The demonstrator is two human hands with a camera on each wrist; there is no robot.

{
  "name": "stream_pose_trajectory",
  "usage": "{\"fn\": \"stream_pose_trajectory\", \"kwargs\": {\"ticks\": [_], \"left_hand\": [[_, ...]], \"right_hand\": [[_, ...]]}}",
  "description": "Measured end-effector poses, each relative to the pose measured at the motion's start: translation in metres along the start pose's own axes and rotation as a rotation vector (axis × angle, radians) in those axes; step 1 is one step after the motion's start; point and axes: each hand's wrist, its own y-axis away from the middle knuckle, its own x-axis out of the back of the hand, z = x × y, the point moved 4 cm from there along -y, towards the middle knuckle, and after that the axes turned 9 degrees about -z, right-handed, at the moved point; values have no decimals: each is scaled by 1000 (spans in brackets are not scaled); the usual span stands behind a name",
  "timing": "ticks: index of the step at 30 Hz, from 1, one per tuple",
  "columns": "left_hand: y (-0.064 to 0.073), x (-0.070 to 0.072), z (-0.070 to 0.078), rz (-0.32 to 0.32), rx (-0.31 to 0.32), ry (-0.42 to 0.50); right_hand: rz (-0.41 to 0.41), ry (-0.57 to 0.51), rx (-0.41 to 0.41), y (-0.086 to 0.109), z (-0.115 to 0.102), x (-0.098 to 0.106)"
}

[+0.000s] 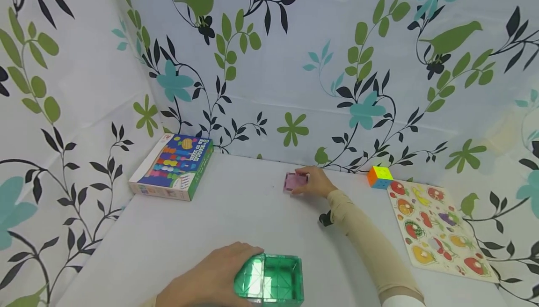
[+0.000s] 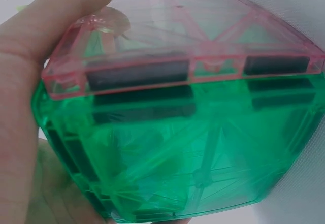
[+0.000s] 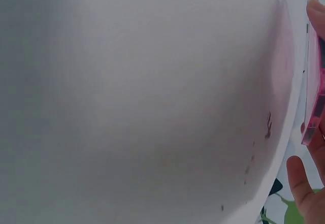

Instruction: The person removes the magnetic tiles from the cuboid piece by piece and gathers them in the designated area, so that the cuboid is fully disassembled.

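My left hand (image 1: 214, 274) holds a box built of green magnetic tiles (image 1: 297, 279) at the table's near edge. In the left wrist view, thumb and fingers spread round the green tiles (image 2: 203, 153), and a pink magnetic tile (image 2: 152, 28) lies against them. Farther back, near the wall, my right hand (image 1: 317, 183) pinches a translucent pink magnetic tile (image 1: 294, 182) between thumb and fingers. Only the edge of this pink tile (image 3: 316, 87) and some fingertips (image 3: 299, 181) enter the right wrist view.
A colourful game box (image 1: 172, 166) lies at the back left. Over on the right are a puzzle cube (image 1: 380, 177) and a fruit-picture board (image 1: 438, 232). A small black object (image 1: 325, 218) shows beside the right forearm. Patterned cloth (image 1: 269, 87) hangs behind the white table (image 1: 244, 213).
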Motion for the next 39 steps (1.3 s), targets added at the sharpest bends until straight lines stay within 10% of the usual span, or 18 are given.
{"fn": "stream_pose_trajectory", "kwargs": {"ticks": [26, 39], "left_hand": [[0, 0, 8, 48, -71, -54], [-1, 5, 3, 33, -28, -54]], "right_hand": [[-48, 141, 46, 0, 2, -14], [-47, -15, 86, 81, -49, 6]]}}
